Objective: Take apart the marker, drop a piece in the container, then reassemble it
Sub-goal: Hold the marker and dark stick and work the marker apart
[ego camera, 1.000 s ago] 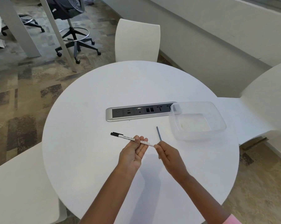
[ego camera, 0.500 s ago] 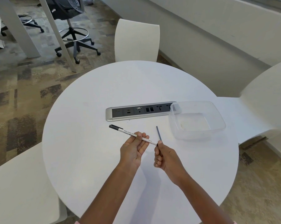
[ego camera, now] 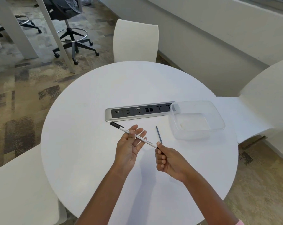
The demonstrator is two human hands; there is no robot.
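A white marker barrel (ego camera: 144, 140) with a black cap end (ego camera: 115, 125) lies slanted across the fingers of my left hand (ego camera: 127, 150). The fingers are spread and the thumb pins the barrel. My right hand (ego camera: 168, 161) is closed on the lower end of a thin dark ink rod (ego camera: 158, 134), which points up and away from me. The barrel's open end touches my right thumb, right beside the rod. A clear plastic container (ego camera: 218, 117) stands to the right of both hands, with nothing from the marker in it.
All of this is above a round white table (ego camera: 88, 143). A silver power and socket strip (ego camera: 137, 112) is set into it behind my hands, its right end under the container's corner. White chairs stand at the far side (ego camera: 136, 39), the right (ego camera: 259, 98) and the near left (ego camera: 15, 192).
My left fingers have opened out from a closed grip on the barrel. The barrel's open end has come against my right thumb, and the cap end has swung further from me.
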